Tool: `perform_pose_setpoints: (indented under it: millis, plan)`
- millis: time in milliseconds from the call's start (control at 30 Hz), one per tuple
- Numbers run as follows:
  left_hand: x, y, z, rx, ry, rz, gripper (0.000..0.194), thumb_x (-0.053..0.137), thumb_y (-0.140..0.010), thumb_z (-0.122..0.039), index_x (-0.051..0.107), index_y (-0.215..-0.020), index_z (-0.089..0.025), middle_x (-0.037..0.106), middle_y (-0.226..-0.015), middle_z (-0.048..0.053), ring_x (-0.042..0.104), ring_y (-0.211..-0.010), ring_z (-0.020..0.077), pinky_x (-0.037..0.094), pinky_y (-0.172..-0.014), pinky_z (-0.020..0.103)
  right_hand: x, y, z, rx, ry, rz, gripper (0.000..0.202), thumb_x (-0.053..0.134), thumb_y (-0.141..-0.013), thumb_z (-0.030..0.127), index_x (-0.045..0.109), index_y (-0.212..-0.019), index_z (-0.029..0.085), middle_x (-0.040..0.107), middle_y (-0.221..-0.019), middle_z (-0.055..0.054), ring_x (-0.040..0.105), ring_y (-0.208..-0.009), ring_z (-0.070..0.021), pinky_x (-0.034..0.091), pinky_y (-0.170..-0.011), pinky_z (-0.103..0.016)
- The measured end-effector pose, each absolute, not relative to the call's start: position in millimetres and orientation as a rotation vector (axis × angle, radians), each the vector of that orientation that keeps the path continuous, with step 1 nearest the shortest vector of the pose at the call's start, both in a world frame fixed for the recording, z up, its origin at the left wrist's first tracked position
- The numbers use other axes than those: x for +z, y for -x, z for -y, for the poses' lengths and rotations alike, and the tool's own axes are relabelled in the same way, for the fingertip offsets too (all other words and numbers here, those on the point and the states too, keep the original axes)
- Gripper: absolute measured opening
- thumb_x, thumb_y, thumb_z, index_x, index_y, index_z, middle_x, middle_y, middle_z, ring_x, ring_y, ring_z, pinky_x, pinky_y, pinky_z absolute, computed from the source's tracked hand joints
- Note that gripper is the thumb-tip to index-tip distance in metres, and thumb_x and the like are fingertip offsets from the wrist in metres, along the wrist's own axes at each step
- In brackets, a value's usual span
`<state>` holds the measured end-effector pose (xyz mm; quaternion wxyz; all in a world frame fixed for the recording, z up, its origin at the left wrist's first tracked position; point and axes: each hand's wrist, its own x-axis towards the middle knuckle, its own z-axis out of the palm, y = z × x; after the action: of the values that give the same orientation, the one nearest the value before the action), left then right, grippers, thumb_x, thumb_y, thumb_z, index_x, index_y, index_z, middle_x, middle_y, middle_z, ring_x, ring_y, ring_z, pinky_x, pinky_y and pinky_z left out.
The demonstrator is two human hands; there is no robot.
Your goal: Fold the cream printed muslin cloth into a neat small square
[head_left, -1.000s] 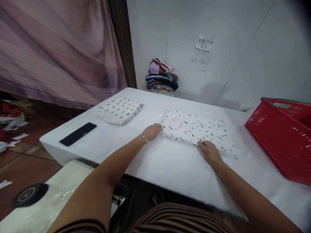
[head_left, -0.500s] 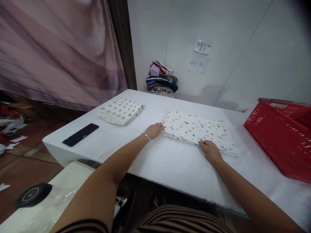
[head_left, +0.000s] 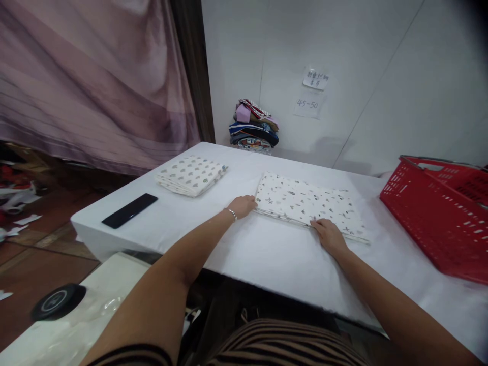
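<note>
A folded white cloth with small grey prints point(head_left: 308, 201) lies flat on the white-covered table point(head_left: 244, 254). My left hand point(head_left: 244, 206), a bracelet at its wrist, pinches the cloth's near left corner. Further right, my right hand point(head_left: 328, 235) grips the near edge between thumb and fingers, with the fingertips partly hidden. To the left rests a second folded cloth with a heart-like print point(head_left: 194, 175), touched by neither hand.
A dark flat phone-like object point(head_left: 130, 210) lies at the table's left. The red basket point(head_left: 438, 218) stands at the right. Behind the table is a stack of folded fabrics point(head_left: 254, 127). A round black object point(head_left: 58, 302) sits on a white surface at lower left.
The view has shifted slightly. Both hands keep nearly the same places on the cloth, and nothing has been let go.
</note>
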<state>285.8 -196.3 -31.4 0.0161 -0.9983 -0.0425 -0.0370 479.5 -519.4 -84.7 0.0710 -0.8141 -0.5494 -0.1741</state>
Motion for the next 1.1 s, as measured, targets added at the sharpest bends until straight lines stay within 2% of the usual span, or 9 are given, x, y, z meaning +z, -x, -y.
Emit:
perform_pose_setpoints:
  millis: [233, 433, 600, 700, 867, 1100]
  plan:
    - [-42, -281, 197, -0.186, 3.046, 0.158, 0.028, 0.033, -0.09, -0.023, 0.06, -0.098, -0.022, 0.059, -0.093, 0.006, 0.054, -0.085, 0.0184, 0.041, -0.067, 0.03, -88, -482, 520, -0.535, 2.439, 1.655, 0.042, 0.037, -0.081, 0.01, 0.064, -0.111, 0.021, 0.061, -0.101, -0.009, 0.051, -0.091, -0.0213, 0.039, -0.08, -0.03]
    - [-39, -284, 205, -0.158, 3.01, 0.178, 0.026, 0.035, -0.088, -0.021, 0.061, -0.09, -0.019, 0.058, -0.095, 0.008, 0.054, -0.086, 0.0193, 0.042, -0.067, 0.031, -87, -480, 519, -0.537, 2.438, 1.636, 0.041, 0.038, -0.08, 0.009, 0.065, -0.108, 0.02, 0.061, -0.099, -0.009, 0.052, -0.09, -0.0215, 0.04, -0.079, -0.031]
    - [-32, -285, 205, -0.153, 3.114, 0.261, 0.025, 0.039, -0.088, -0.028, 0.062, -0.093, -0.024, 0.058, -0.101, 0.004, 0.054, -0.092, 0.0174, 0.042, -0.066, 0.027, -87, -480, 519, -0.528, 2.414, 1.622, 0.039, 0.04, -0.08, 0.01, 0.065, -0.108, 0.02, 0.061, -0.098, -0.01, 0.053, -0.089, -0.0217, 0.039, -0.078, -0.031]
    - [-31, -288, 204, -0.131, 3.082, 0.26, 0.025, 0.039, -0.088, -0.029, 0.064, -0.089, -0.023, 0.058, -0.099, 0.004, 0.054, -0.09, 0.0171, 0.041, -0.065, 0.027, -87, -481, 519, -0.523, 2.416, 1.625, 0.038, 0.039, -0.082, 0.012, 0.065, -0.109, 0.02, 0.062, -0.099, -0.009, 0.052, -0.089, -0.0215, 0.04, -0.078, -0.031]
    - [-31, -297, 202, -0.09, 3.033, 0.164, 0.027, 0.039, -0.087, -0.021, 0.063, -0.076, -0.018, 0.059, -0.095, 0.008, 0.053, -0.088, 0.0187, 0.04, -0.067, 0.029, -86, -480, 519, -0.54, 2.442, 1.634, 0.04, 0.036, -0.083, 0.012, 0.064, -0.109, 0.022, 0.062, -0.099, -0.008, 0.052, -0.089, -0.0209, 0.04, -0.078, -0.03]
    - [-28, -300, 204, -0.07, 2.891, -0.147, 0.024, 0.04, -0.083, -0.01, 0.062, -0.077, -0.016, 0.057, -0.099, 0.011, 0.049, -0.096, 0.0223, 0.038, -0.07, 0.033, -85, -479, 519, -0.538, 2.447, 1.634, 0.039, 0.036, -0.084, 0.011, 0.065, -0.109, 0.019, 0.061, -0.099, -0.009, 0.052, -0.088, -0.0219, 0.04, -0.077, -0.031]
